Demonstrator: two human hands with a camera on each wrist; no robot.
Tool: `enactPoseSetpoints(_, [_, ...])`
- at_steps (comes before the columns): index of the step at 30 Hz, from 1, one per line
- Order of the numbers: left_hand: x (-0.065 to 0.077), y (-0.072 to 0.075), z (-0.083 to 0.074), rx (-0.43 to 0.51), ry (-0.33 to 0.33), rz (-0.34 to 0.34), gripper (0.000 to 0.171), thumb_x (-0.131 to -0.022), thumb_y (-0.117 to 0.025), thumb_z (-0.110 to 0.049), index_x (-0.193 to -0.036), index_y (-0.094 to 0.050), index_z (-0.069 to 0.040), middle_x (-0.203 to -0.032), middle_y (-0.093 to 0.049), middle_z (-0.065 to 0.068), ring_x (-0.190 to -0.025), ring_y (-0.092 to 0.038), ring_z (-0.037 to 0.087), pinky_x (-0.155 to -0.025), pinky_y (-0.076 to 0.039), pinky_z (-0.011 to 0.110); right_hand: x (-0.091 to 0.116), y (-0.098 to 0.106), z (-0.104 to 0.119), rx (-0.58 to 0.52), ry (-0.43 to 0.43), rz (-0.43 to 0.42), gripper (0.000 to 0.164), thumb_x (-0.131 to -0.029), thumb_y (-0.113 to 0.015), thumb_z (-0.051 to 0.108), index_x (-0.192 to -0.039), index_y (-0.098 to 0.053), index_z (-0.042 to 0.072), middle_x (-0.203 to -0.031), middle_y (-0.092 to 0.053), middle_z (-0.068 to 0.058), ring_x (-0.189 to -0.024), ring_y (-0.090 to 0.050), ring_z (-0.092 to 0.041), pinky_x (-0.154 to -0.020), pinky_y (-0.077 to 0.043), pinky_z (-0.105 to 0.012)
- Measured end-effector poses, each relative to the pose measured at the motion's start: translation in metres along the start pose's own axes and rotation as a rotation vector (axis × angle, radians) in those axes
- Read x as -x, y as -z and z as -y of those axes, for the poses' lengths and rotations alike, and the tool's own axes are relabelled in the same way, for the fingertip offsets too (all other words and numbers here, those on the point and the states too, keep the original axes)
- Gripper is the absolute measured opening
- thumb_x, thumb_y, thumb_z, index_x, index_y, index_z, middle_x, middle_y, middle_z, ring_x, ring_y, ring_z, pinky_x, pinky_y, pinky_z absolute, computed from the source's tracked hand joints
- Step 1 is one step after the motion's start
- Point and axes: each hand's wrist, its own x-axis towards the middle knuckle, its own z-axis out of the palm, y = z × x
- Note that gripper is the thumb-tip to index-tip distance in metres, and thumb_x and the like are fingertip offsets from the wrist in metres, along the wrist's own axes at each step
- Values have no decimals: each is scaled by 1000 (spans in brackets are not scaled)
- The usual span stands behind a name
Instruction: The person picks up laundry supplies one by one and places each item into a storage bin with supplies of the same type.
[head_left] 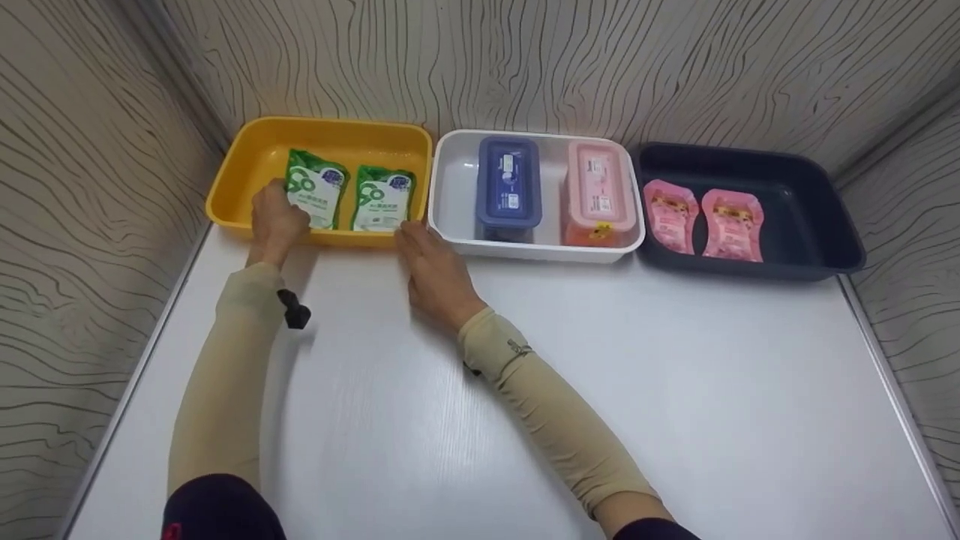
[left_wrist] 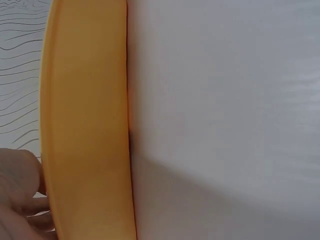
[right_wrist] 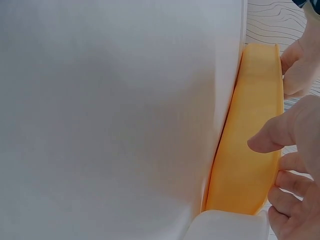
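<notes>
In the head view, two green-and-white pouches with printed labels lie side by side in a yellow tray (head_left: 247, 157). My left hand (head_left: 277, 220) reaches over the tray's front rim and grips the left pouch (head_left: 322, 199) by its lower left edge. From the left wrist, the yellow wall (left_wrist: 87, 120) hides most of those fingers. My right hand (head_left: 439, 274) has its fingertips over the front rim, by the lower right corner of the right pouch (head_left: 381, 202). Its thumb (right_wrist: 272, 137) hangs apart from the other fingers, in front of the tray wall in the right wrist view.
Beside the yellow tray stands a white tray (head_left: 456, 187) holding a blue lidded box (head_left: 510, 180) and a pink lidded box (head_left: 596, 176). Farther right, a dark tray (head_left: 814, 210) holds two pink pouches (head_left: 731, 225). Patterned walls (head_left: 510, 67) enclose the white table (head_left: 637, 360).
</notes>
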Motion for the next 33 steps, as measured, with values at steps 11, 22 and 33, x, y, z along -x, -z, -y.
enactPoseSetpoints(11, [-2,-5,7,-64,-1,-18,59,-101,-59,3,-155,-38,6,-149,-53,27,-131,-51,39,-124,-42,53,0,-2,1,7,-21,45,60,-95,-60,0,-155,-51,0,-160,-48,-14,-151,-47,-29,-133,-28,-37])
enactPoseSetpoints(22, [-1,-5,2,-88,21,13,61,-104,-57,0,-159,-32,4,-154,-48,29,-137,-48,41,-126,-38,56,-1,2,1,25,-40,92,62,-97,-59,2,-158,-47,1,-164,-45,-14,-155,-43,-28,-134,-25,-37])
enactPoseSetpoints(33, [2,-9,4,-120,-40,7,53,-106,-54,-4,-155,-38,7,-151,-51,30,-138,-50,44,-126,-37,58,-1,3,2,5,-35,68,60,-98,-58,0,-157,-49,2,-162,-46,-13,-152,-46,-29,-133,-27,-38])
